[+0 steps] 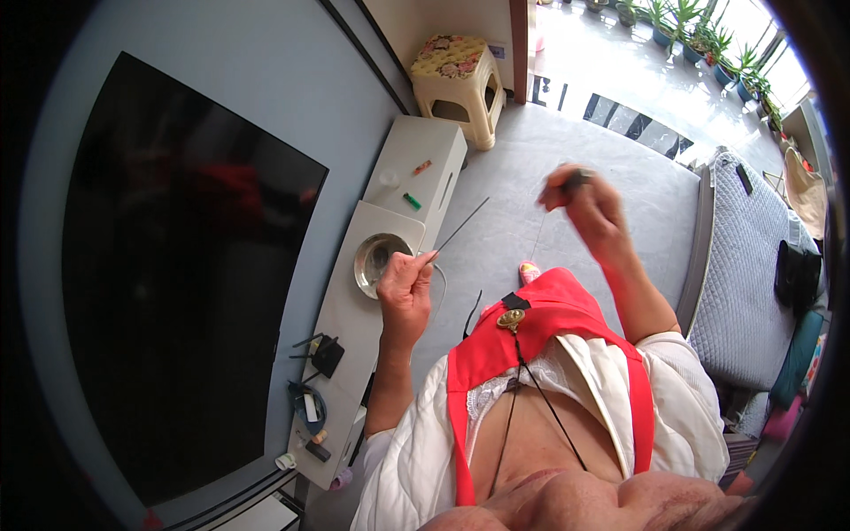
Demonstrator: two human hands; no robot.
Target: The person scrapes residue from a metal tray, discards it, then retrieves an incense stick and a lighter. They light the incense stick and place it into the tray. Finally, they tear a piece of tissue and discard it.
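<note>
My left hand is closed around a thin dark rod, which points up and away over the floor. Just beyond that hand a round metal bowl rests on the low white TV cabinet, partly hidden by my fingers. My right hand is raised on the other side, blurred by motion. A small dark object shows at its curled fingers, too blurred to name. On the cabinet's far part lie a green lighter-like object, a small orange packet and a clear cup.
A large television hangs along the left wall. Nearer on the cabinet stands a black router. A plastic stool with a flowered cushion stands beyond it. At right is a quilt-covered sofa; potted plants line the window.
</note>
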